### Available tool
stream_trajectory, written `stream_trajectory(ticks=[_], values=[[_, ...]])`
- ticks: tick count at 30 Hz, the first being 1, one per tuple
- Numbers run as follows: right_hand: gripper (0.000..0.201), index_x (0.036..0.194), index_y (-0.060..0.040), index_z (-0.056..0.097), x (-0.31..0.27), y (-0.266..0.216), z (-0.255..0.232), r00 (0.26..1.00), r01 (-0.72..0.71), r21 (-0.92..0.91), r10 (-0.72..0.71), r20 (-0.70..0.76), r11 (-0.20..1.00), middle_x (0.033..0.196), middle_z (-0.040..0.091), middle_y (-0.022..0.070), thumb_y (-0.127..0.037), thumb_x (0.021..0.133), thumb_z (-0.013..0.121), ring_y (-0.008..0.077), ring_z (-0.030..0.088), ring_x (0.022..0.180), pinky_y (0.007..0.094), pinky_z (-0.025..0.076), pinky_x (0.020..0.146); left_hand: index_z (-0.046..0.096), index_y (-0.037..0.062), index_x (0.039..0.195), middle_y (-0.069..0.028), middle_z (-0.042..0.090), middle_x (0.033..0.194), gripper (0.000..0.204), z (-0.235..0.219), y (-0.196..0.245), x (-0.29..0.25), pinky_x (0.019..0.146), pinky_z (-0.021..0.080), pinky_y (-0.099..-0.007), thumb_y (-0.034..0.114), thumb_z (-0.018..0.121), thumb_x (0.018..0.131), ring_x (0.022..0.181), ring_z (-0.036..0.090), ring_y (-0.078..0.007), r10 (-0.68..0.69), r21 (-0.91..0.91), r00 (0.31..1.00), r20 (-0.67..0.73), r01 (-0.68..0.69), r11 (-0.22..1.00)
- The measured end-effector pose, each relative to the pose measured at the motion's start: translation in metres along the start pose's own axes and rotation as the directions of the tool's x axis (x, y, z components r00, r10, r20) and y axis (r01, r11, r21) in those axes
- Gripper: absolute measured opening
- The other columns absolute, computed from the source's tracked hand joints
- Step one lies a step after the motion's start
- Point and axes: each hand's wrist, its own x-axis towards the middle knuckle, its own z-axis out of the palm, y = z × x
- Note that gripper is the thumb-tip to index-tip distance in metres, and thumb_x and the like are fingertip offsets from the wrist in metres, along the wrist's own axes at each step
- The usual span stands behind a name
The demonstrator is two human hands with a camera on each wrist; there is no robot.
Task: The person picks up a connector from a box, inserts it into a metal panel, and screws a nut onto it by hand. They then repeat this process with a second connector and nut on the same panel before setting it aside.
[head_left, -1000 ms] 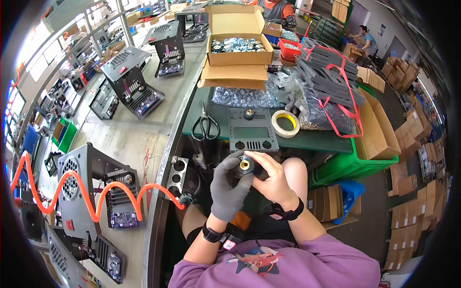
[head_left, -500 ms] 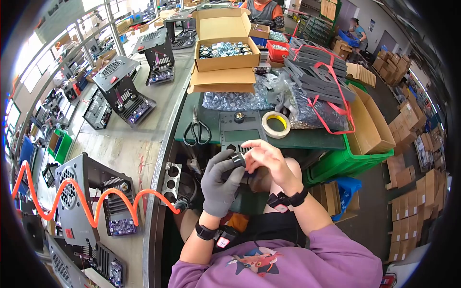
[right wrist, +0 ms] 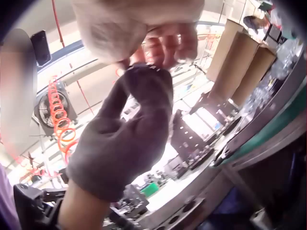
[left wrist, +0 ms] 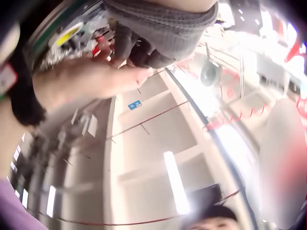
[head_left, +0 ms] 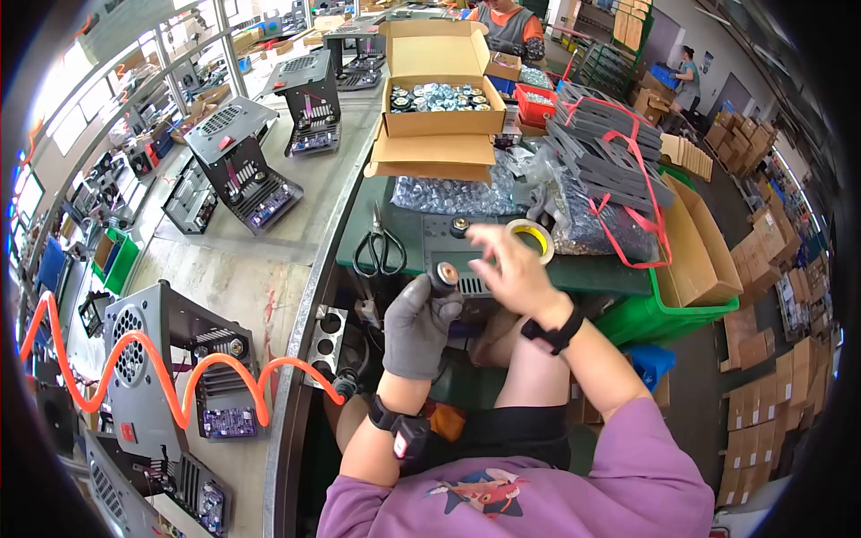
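In the head view my gloved left hand point(head_left: 418, 330) pinches a small round black knob-like part point(head_left: 445, 274) with a coppery centre, held upward between thumb and fingers. My bare right hand point(head_left: 518, 274) is just right of it and higher, fingers spread and slightly bent, apart from the part. Beyond the hands lies a grey panel point(head_left: 438, 244) on the green table, with another round black part point(head_left: 460, 226) on it near the right fingertips. The right wrist view shows the grey glove point(right wrist: 124, 129) close below the bare fingers; the held part is mostly hidden there.
Scissors point(head_left: 379, 248) lie left of the panel, a tape roll point(head_left: 535, 238) right of it. Behind stand an open cardboard box point(head_left: 439, 124) of small parts, bubble wrap point(head_left: 448, 195) and strapped grey strips point(head_left: 596, 143). An orange coiled hose point(head_left: 215, 345) crosses the left bench among metal housings point(head_left: 148, 359).
My right hand has drawn off the round part and moved up and right, its fingers spreading. My left hand keeps hold of the part, which is turned to show its coppery centre.
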Motion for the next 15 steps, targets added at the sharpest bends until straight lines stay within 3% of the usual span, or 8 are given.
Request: stream_trajectory(ticks=[1, 3, 5, 7, 11, 12, 13, 15], values=[[0.039, 0.118, -0.0057, 0.054, 0.005, 0.013, -0.003, 0.999, -0.017, -0.218, 0.008, -0.044, 0.976, 0.1, 0.059, 0.0112, -0.018, 0.084, 0.069, 0.02, 0.059, 0.074, 0.0297, 0.049, 0.065, 0.055, -0.0061, 0.11, -0.0122, 0.063, 0.098, 0.032, -0.004, 0.003, 0.005, 0.07, 0.054, -0.0251, 0.021, 0.051, 0.095, 0.08, 0.063, -0.0176, -0.042, -0.133, 0.997, 0.059, 0.049, 0.99], [0.045, 0.121, -0.0057, 0.053, 0.003, 0.023, -0.008, 0.928, -0.369, 0.144, 0.374, -0.004, 0.918, 0.106, 0.058, 0.01, -0.02, 0.083, 0.071, 0.017, 0.058, 0.08, 0.0299, 0.049, 0.068, 0.055, -0.0051, 0.111, -0.0113, 0.063, 0.099, 0.031, -0.006, 0.001, 0.014, 0.07, 0.055, -0.0248, 0.021, 0.05, 0.096, 0.081, 0.062, -0.0171, -0.05, -0.127, 0.998, 0.024, 0.053, 0.99], [0.051, 0.125, -0.0068, 0.051, 0.016, -0.021, -0.012, 0.96, -0.275, 0.339, 0.275, 0.049, 0.9, 0.11, 0.056, 0.0081, -0.025, 0.083, 0.072, 0.015, 0.053, 0.082, 0.0277, 0.047, 0.069, 0.056, -0.0041, 0.111, -0.0103, 0.063, 0.099, 0.03, -0.004, -0.008, 0.017, 0.07, 0.055, -0.0245, 0.021, 0.049, 0.096, 0.082, 0.062, -0.0166, -0.066, -0.137, 0.997, -0.027, 0.061, 0.989], [0.051, 0.128, -0.0051, 0.05, 0.021, -0.026, -0.005, 0.991, -0.104, 0.211, 0.083, 0.104, 0.972, 0.115, 0.054, 0.0057, -0.025, 0.085, 0.07, 0.0102, 0.051, 0.085, 0.0219, 0.044, 0.07, 0.056, -0.0025, 0.111, -0.0091, 0.063, 0.1, 0.027, 0.003, -0.011, 0.021, 0.07, 0.055, -0.0242, 0.019, 0.048, 0.097, 0.086, 0.062, -0.0163, -0.057, -0.145, 0.998, 0.014, 0.059, 0.988], [0.044, 0.122, -0.005, 0.055, 0.011, 0.018, 0.005, 0.879, -0.466, 0.454, 0.34, 0.334, 0.759, 0.105, 0.06, 0.0044, -0.023, 0.085, 0.071, 0.0094, 0.055, 0.078, 0.0243, 0.047, 0.071, 0.057, -0.0013, 0.109, -0.0073, 0.063, 0.098, 0.023, -0.015, -0.024, 0.04, 0.076, 0.053, -0.0235, 0.016, 0.048, 0.097, 0.091, 0.061, -0.0146, -0.076, -0.278, 0.997, 0.004, 0.074, 0.958], [0.034, 0.116, -0.003, 0.059, 0.011, 0.018, 0.01, 0.9, -0.435, 0.524, 0.334, 0.28, 0.732, 0.098, 0.064, 0.0033, -0.019, 0.087, 0.068, 0.0088, 0.059, 0.08, 0.0245, 0.049, 0.074, 0.056, -0.002, 0.11, -0.0074, 0.062, 0.102, 0.02, -0.032, -0.044, 0.055, 0.081, 0.052, -0.023, 0.009, 0.049, 0.096, 0.094, 0.06, -0.0124, 0.176, 0.176, 0.983, 0.045, -0.182, 0.967], [0.034, 0.116, -0.003, 0.059, 0.011, 0.022, 0.016, 0.898, -0.439, 0.522, 0.338, 0.282, 0.732, 0.098, 0.064, 0.0033, -0.019, 0.087, 0.068, 0.0088, 0.059, 0.08, 0.0245, 0.049, 0.074, 0.056, -0.002, 0.11, -0.0074, 0.062, 0.102, 0.02, -0.034, -0.048, 0.06, 0.081, 0.052, -0.023, 0.009, 0.049, 0.096, 0.094, 0.06, -0.0124, 0.173, 0.174, 0.984, 0.043, -0.178, 0.969], [0.025, 0.111, -0.0009, 0.061, 0.012, 0.035, 0.028, 0.883, -0.468, 0.548, 0.384, 0.269, 0.693, 0.098, 0.066, 0.005, -0.014, 0.089, 0.064, 0.0099, 0.062, 0.088, 0.0258, 0.049, 0.081, 0.057, 0.0016, 0.11, -0.0081, 0.062, 0.104, 0.022, -0.038, -0.054, 0.074, 0.076, 0.052, -0.0277, 0.017, 0.05, 0.095, 0.091, 0.061, -0.0167, 0.038, -0.162, 0.997, -0.068, -0.049, 0.986]])
